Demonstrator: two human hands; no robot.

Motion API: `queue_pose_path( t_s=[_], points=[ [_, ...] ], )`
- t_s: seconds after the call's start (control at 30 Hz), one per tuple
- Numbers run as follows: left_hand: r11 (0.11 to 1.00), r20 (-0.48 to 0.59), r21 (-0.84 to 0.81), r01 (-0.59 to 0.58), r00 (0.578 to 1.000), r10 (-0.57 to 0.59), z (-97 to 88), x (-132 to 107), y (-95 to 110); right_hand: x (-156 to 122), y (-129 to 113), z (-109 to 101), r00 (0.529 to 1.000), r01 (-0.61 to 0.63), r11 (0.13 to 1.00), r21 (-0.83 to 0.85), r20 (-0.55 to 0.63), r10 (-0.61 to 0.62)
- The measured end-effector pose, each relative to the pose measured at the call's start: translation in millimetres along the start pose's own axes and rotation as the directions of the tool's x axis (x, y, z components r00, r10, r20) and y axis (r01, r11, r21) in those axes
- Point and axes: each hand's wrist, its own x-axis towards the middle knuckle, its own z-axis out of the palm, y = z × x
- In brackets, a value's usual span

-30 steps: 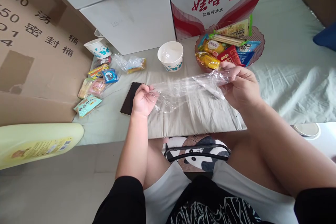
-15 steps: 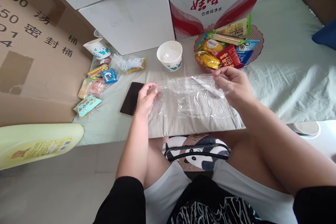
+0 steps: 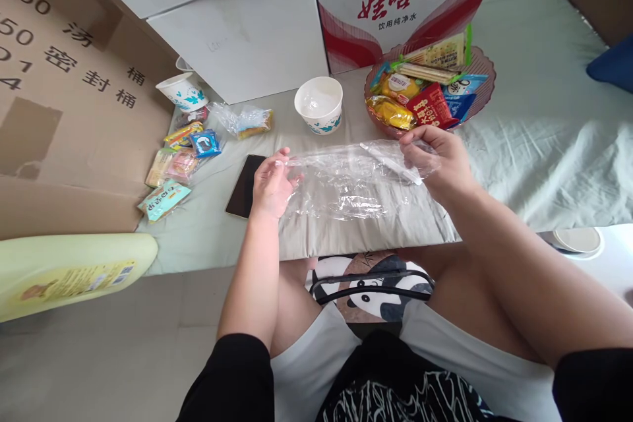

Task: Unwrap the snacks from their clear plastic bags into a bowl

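A clear plastic bag (image 3: 353, 181) with a white strip along its upper right is stretched between my hands above the green cloth (image 3: 534, 171). My left hand (image 3: 273, 181) pinches its upper left corner between thumb and finger. At the opposite end my right hand (image 3: 435, 161) is closed on the bag's right edge. Just beyond the bag stands a white paper cup (image 3: 320, 105) with a blue leaf print and something clear inside. A black phone (image 3: 242, 191) lies beside my left hand, partly covered by it.
A pink glass bowl (image 3: 487, 79) of wrapped snacks sits before the red-and-white carton (image 3: 410, 13). At the left are several snack packets (image 3: 180, 161), another paper cup (image 3: 182, 92), a crinkled wrapper (image 3: 254, 122), a cardboard box (image 3: 74, 112) and a yellow-green bottle (image 3: 74, 273).
My left hand has shifted slightly left and turned, with its fingers now higher on the bag's corner. The bag's upper edge is pulled straighter. My right hand has barely moved.
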Motion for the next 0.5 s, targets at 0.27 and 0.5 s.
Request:
queue_pose_path(
  t_s=[0.27,0.5],
  points=[
    [0.999,-0.009,-0.045,0.016,1.0,-0.016,-3.6,-8,21,2,3,2,1.0,0.023,1.0,0.005,0.006,-0.023],
    [0.962,0.055,-0.082,0.259,0.965,-0.255,-3.6,-2,19,2,1,4,1.0,-0.004,0.999,0.041,-0.017,0.005]
  ],
)
